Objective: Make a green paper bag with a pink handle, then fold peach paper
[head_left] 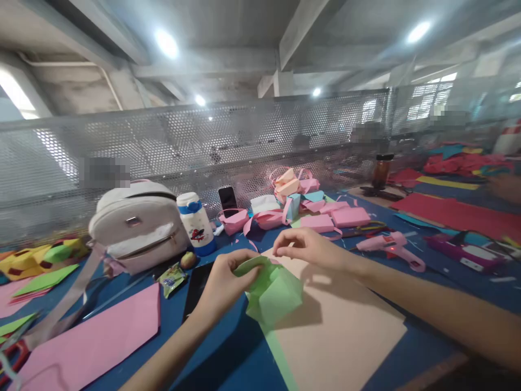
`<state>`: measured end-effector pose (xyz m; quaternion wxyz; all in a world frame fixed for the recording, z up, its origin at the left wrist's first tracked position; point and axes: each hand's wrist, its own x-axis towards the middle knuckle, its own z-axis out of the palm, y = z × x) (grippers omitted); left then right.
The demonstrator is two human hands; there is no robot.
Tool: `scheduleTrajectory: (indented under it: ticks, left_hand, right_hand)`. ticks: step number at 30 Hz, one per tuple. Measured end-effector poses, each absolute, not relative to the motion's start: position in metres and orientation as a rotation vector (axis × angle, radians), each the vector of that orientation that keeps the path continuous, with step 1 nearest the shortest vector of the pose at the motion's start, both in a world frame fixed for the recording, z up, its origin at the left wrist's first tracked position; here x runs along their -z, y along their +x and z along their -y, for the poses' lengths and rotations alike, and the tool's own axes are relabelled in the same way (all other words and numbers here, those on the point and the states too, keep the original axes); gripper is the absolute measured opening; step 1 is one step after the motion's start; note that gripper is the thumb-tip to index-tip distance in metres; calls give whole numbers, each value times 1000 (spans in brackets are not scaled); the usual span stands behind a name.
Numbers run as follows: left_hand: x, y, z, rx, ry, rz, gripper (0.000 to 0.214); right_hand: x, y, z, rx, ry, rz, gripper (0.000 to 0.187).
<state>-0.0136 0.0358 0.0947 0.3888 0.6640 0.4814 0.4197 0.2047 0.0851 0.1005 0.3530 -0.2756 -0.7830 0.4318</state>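
My left hand [236,277] pinches the top edge of a folded green paper piece [280,293], shaped like a small open box or basket. The piece is held above a stack of peach paper sheets [345,331], with a green sheet [274,350] showing along the stack's left edge. Just right of the green piece, my right hand [303,247] hovers with loosely curved fingers and nothing visible in them. Its shadow falls on the peach sheets.
Behind stand a white backpack [138,222], a white-and-blue bottle [196,228], a phone [228,201] and pink paper baskets [268,218]. A pink glue gun [393,247] lies at right. Pink sheets [97,336] and red-handled scissors [14,355] lie at left.
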Motion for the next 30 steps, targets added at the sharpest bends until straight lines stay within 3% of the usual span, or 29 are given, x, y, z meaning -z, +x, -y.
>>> scheduleTrajectory:
  ticks: [17,25,30]
  left_hand:
    - [-89,-17,-41,-1071,1738,-1310,24]
    - [-89,-17,-38,-1019,1709,-1396,27]
    - [-89,-16,-38,-999,1706,-1420,27]
  right_hand:
    - [-92,195,-89,-1183,-760,2017,33]
    - [-94,192,-89,-1151,-794,2056,33]
    - [-94,192,-91,-1098,-810,2099,22]
